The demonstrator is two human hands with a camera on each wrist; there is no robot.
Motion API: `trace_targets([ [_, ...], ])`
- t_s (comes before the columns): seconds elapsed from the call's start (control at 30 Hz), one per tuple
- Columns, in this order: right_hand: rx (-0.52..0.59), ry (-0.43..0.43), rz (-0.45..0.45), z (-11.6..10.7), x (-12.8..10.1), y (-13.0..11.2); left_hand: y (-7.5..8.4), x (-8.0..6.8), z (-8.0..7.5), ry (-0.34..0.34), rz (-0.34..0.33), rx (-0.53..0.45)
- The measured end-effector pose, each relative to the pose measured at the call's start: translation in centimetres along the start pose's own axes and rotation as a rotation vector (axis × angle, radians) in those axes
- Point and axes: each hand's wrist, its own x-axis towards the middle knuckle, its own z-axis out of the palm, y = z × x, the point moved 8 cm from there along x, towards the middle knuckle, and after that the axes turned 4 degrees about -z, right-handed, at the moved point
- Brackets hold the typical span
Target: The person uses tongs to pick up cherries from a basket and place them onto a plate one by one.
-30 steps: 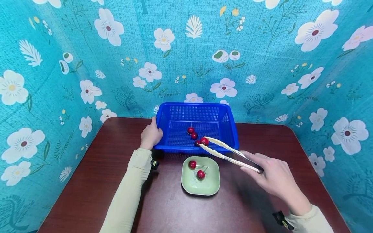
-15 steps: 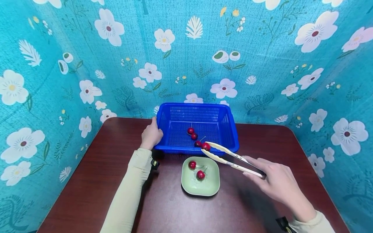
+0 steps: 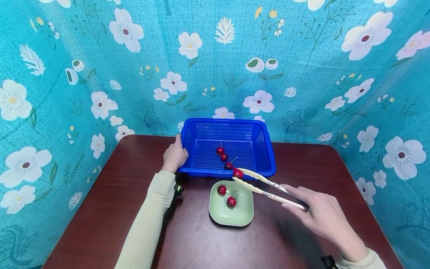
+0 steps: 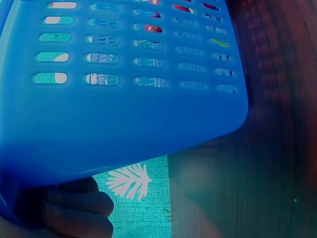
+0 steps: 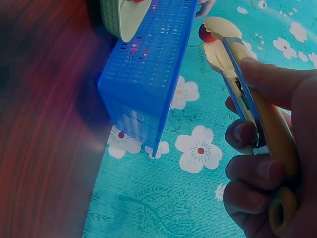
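My left hand point(image 3: 175, 155) grips the left rim of a blue plastic basket point(image 3: 221, 129); the left wrist view shows its fingers point(image 4: 79, 213) curled under that rim. In my right hand point(image 3: 324, 215) is a pair of tongs point(image 3: 250, 186) with cream, scalloped tips. A red cherry point(image 3: 238, 173) is held between the tips, just above the basket's front rim. Three more cherries lie on the basket's floor, one near the front point(image 3: 228, 165). In front of the basket stands a light green square plate point(image 3: 231, 219) bearing two cherries, the nearer one point(image 3: 231, 201) near its middle.
The dark reddish-brown table point(image 3: 127, 186) extends to both sides of the basket and plate. A turquoise flowered cloth point(image 3: 208, 74) hangs behind the table and along its left and right sides, close behind the basket.
My right hand has drawn the tongs and cherry toward me and slightly right, from over the basket's inside to its front rim. The left hand and basket stay put.
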Motion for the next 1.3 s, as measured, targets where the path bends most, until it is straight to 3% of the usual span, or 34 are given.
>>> trace_targets([
  [1.3, 0.039, -0.034, -0.063, 0.49, -0.72, -0.25, 0.47, -0.27, -0.19, -0.009, -0.009, 0.016],
])
